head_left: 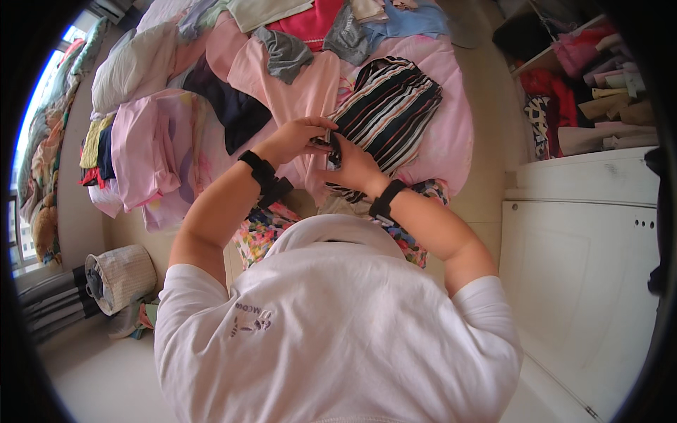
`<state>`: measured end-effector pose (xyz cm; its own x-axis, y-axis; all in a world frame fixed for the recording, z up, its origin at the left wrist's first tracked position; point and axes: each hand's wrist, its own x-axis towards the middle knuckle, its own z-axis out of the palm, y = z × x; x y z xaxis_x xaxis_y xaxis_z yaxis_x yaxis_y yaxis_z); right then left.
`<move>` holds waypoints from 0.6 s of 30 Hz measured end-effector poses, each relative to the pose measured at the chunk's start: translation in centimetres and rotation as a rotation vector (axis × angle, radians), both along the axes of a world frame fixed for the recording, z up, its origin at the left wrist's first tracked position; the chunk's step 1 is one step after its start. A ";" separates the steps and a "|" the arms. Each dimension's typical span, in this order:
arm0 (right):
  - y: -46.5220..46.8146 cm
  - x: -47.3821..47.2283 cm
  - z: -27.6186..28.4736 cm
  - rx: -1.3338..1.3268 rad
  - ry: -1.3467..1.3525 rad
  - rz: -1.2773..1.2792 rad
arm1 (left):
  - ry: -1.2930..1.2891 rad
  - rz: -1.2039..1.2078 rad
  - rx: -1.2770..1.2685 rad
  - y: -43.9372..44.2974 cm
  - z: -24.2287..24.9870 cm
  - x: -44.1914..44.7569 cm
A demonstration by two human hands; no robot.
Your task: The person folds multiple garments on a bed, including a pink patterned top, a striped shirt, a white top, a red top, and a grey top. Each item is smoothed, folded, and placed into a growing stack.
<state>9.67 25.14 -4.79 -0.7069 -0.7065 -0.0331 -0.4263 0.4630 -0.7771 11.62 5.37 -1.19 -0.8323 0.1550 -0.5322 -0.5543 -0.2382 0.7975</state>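
Observation:
A striped garment (389,113) in black, white and rust lies in front of me on the pink bedding. At its near left edge, my left hand (301,138) pinches a dark bit of the cloth between thumb and fingers. Close beside it, my right hand (351,166) grips the same bunched edge. The fingers partly cover the gathered cloth. Just left of the hands spreads a peach-pink garment (296,100), with a small grey garment (285,53) lying over its upper part. A dark navy garment (232,108) rests farther left.
Folded pink bedding (145,148) is stacked at the left, near a white quilt (135,66). A woven basket (127,277) leans on the floor at lower left. Open shelves with clothes (597,106) stand at the right, above a white cabinet door (576,275). More garments (312,24) cover the bed's far side.

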 end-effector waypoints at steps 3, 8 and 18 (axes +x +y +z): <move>-0.3 0.4 -0.1 0.002 0.017 -0.237 | 0.054 -0.035 0.094 1.4 0.1 -1.1; 3.1 -2.8 -2.7 0.101 -0.026 -0.312 | 0.097 -0.092 -0.064 0.8 0.4 -2.9; 8.7 -16.2 -1.2 -0.135 0.001 -0.411 | 0.195 -0.283 -0.277 2.6 0.7 -14.0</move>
<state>-6.50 33.87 -5.99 -0.9306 -0.3637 0.0410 -0.2279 0.4883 -0.8424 -2.39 7.96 -0.49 -0.8667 0.2650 -0.4226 -0.3994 0.1388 0.9062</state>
